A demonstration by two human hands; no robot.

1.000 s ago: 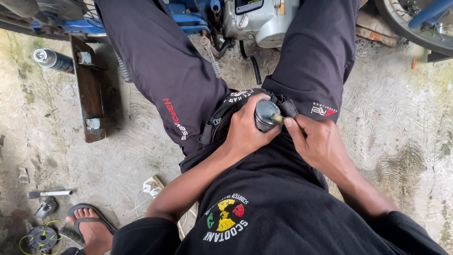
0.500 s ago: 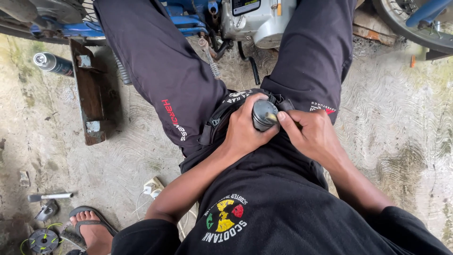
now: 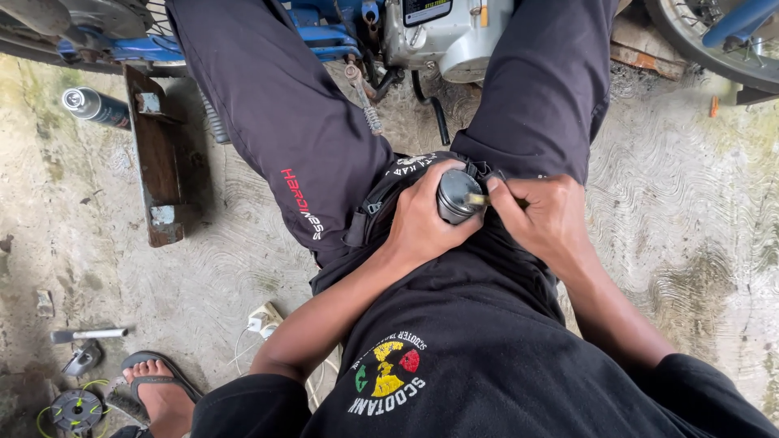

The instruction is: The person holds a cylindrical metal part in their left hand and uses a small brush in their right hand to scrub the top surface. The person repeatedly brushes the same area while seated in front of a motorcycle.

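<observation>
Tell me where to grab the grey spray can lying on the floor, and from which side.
Grip the spray can around its cylindrical body, coming from above. It lies on its side on the concrete floor, cap end toward the left, with the wooden block close on its right, so the top is probably the freest approach.

The person wears a black long-sleeved top (image 3: 479, 357) with a round red, yellow and green emblem on the chest, ringed by white lettering. The sleeves are pushed up, leaving both forearms bare down to the left hand (image 3: 422, 223) and right hand (image 3: 544, 219). The trousers (image 3: 276, 122) are dark, with small red and white lettering printed on each leg. A dark flip-flop sandal (image 3: 154, 389) is on one foot.
</observation>
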